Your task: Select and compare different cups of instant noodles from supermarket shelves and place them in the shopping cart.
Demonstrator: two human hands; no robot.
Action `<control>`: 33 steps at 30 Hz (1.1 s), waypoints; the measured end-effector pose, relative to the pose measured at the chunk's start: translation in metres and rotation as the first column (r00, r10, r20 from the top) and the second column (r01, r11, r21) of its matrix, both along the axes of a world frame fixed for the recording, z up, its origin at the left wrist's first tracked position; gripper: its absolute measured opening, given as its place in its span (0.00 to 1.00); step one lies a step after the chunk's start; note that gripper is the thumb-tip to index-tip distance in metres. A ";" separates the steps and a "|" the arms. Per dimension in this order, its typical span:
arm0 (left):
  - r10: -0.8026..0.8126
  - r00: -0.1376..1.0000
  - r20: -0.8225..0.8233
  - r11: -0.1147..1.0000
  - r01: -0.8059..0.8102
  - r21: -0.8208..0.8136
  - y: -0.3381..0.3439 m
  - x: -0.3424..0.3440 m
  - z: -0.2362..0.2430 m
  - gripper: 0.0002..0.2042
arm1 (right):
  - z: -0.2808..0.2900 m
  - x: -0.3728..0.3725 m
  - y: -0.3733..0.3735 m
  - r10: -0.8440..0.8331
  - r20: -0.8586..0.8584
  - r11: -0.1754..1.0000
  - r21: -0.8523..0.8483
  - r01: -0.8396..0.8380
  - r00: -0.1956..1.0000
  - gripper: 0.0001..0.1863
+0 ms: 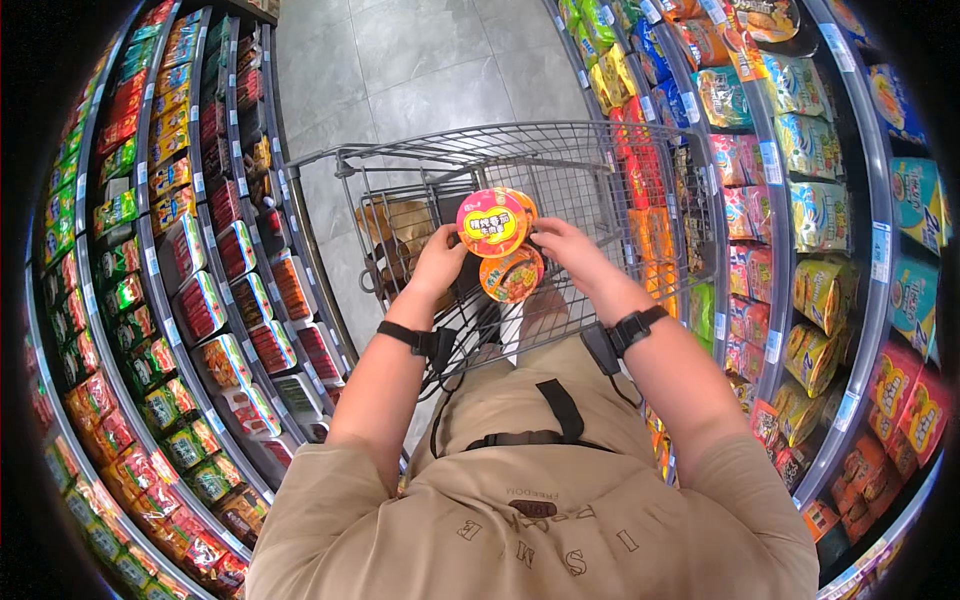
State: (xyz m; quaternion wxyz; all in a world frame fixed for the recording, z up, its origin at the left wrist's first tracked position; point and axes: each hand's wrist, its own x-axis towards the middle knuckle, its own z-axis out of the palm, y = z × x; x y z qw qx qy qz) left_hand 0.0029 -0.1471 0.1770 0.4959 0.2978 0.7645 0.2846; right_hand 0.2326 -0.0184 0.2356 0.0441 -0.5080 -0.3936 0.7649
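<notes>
Nearest the camera, a beige T-shirt (pixel 640 510) with printed lettering fills the lower centre; a black strap (pixel 560 410) hangs at the waist. Both bare forearms reach forward between the cart's sides, each ringed by a black band near the wrist. The left hand (pixel 440 262) grasps the left edge of a pink-lidded noodle cup (pixel 492 222), its fingertips partly hidden by the cup. The right hand (pixel 575 252) has bent fingers against the right edge of an orange noodle cup (pixel 527 206), largely covered by the pink lid; how firmly they grip cannot be told. A second orange-lidded noodle cup (pixel 511 276) lies just on the wearer's side of the pink lid, overlapped by its edge; its support is hidden. All three cups appear between the hands, within the outline of a grey wire shopping cart (pixel 560 125). Right of the right hand, open mesh separates it from the cart's side wall. The cart's right side stands near the right-hand shelving (pixel 880 250), stocked with bagged goods; its left rim lies near the left-hand shelving (pixel 172 330), with red packets in trays. Beyond the far rim, grey floor tiles (pixel 430 60) extend between both shelf edges.
</notes>
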 end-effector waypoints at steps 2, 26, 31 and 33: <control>0.088 0.996 0.023 0.991 -0.090 0.100 -0.008 -0.006 -0.028 0.21 | -0.014 -0.014 -0.002 0.010 -0.048 0.999 -0.052 -0.013 0.999 0.26; -0.241 0.970 0.014 0.869 0.210 0.448 -0.079 -0.006 0.197 0.24 | 0.115 0.033 -0.072 0.128 -0.033 0.983 0.135 -0.123 0.991 0.13; -0.354 0.932 -0.081 0.768 0.339 0.544 -0.116 0.004 0.252 0.28 | 0.162 0.055 -0.114 0.043 -0.108 0.976 0.216 -0.019 0.993 0.12; -0.390 0.912 -0.128 0.684 0.381 0.623 -0.126 0.011 0.269 0.30 | 0.182 0.066 -0.132 -0.016 -0.139 0.969 0.241 0.050 0.990 0.11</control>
